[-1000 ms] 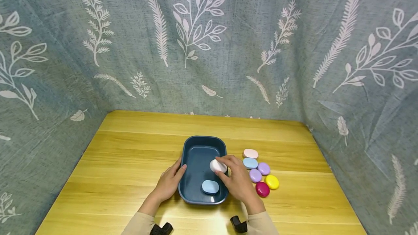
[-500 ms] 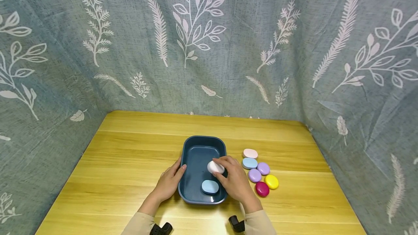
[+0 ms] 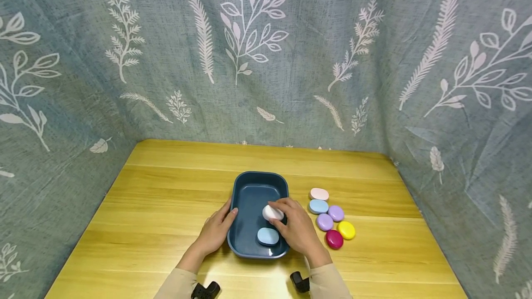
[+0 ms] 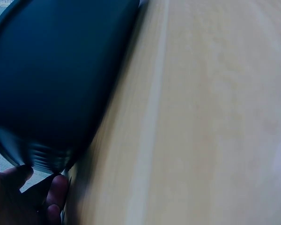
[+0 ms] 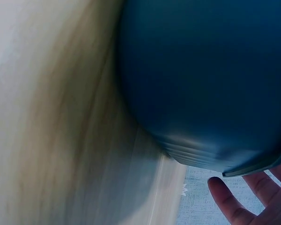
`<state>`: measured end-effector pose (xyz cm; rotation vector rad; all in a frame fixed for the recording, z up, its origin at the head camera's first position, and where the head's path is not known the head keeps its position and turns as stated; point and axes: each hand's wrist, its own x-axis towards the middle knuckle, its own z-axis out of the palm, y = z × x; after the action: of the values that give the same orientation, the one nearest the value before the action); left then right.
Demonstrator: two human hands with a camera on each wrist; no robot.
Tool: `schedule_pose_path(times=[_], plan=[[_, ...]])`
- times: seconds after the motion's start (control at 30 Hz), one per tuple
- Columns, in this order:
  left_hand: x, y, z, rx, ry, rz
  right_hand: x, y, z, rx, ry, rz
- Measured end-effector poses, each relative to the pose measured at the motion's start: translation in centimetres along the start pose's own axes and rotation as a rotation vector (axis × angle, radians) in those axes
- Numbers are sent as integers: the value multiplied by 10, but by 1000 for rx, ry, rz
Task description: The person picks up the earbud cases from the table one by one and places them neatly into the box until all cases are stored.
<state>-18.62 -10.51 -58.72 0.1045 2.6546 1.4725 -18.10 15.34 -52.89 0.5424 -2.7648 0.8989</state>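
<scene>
A dark blue rectangular plastic tray (image 3: 251, 197) with rounded corners stands on the wooden table. My left hand (image 3: 216, 231) grips its left side, thumb over the rim and fingers along the outer wall. My right hand (image 3: 297, 227) reaches over the right rim and pinches a white oval block (image 3: 271, 213), shaped like a bar of soap, between thumb and fingers, low inside the tray. In front of it, near the tray's front right corner, lies a light blue oblong block (image 3: 268, 236). In the right wrist view the tray's wall hides the white block.
Right of the tray lies a cluster: a pale pink oblong block (image 3: 319, 194), a light blue oblong block (image 3: 318, 206), two lilac round pieces (image 3: 335, 213), a yellow round piece (image 3: 346, 230) and a magenta one (image 3: 334, 239). A patterned grey-blue curtain (image 3: 266, 100) surrounds the table's back and sides.
My right hand has moved slightly left, carrying the white oval block a little further into the tray. The left hand and the tray stay in place.
</scene>
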Motion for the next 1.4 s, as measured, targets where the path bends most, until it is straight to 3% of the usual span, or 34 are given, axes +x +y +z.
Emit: schedule_pose_path(times=[1.4], plan=[[0, -1, -2, -2, -11, -10, 5, 2, 16, -114, -26, 1]])
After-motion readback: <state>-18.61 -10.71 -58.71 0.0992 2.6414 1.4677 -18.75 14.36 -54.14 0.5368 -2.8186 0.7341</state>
